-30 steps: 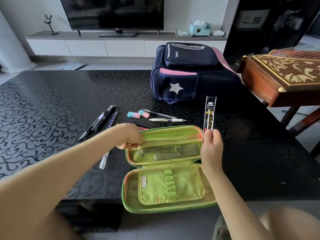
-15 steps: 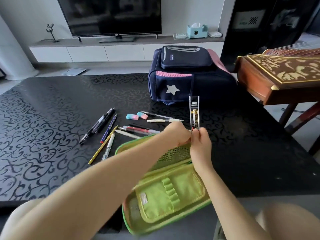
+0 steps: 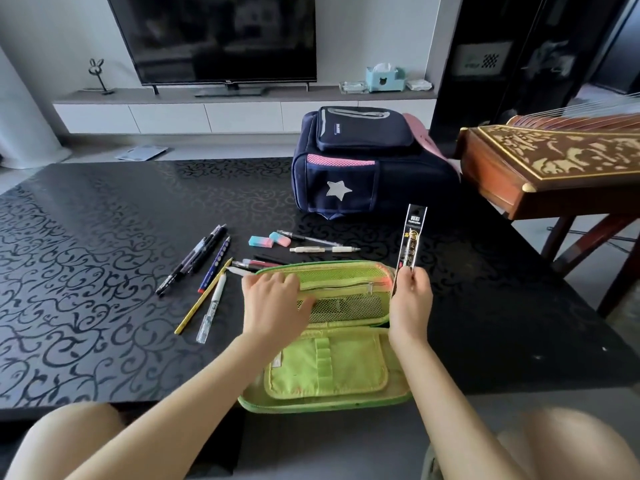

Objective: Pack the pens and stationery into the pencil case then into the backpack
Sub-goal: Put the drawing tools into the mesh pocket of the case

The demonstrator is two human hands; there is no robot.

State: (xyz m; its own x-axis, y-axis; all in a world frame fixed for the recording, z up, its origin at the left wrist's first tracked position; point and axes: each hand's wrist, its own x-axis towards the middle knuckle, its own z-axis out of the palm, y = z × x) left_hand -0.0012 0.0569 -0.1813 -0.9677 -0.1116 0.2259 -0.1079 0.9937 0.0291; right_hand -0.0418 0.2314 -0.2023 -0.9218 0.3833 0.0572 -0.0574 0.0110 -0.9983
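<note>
A bright green fabric pencil case (image 3: 329, 375) lies unzipped and spread flat at the near edge of the black scroll-patterned tabletop (image 3: 104, 271). Its lower half shows a flat green pocket crossed by a strip of loops. Its upper half carries a zip and a yellow-green mesh pocket (image 3: 346, 306); something pale shows dimly behind the mesh, too blurred to name.

The left hand (image 3: 273, 303) rests palm-down on the left of the upper half, fingers fairly straight and holding nothing. The right hand (image 3: 412, 299) pinches the bottom end of a long narrow black printed packet (image 3: 412, 237), which stands nearly upright at the case's right edge.

Loose on the tabletop left of and behind the case lie two black pens (image 3: 197, 258), a blue pen (image 3: 214, 265), a yellow pencil (image 3: 202, 301), a clear-barrelled white pen (image 3: 211, 311), two pink-and-blue erasers (image 3: 260, 241) and a white mechanical pencil (image 3: 323, 249).

Beyond them sits a navy backpack (image 3: 363, 168) with pink mesh trim and a white star.
</note>
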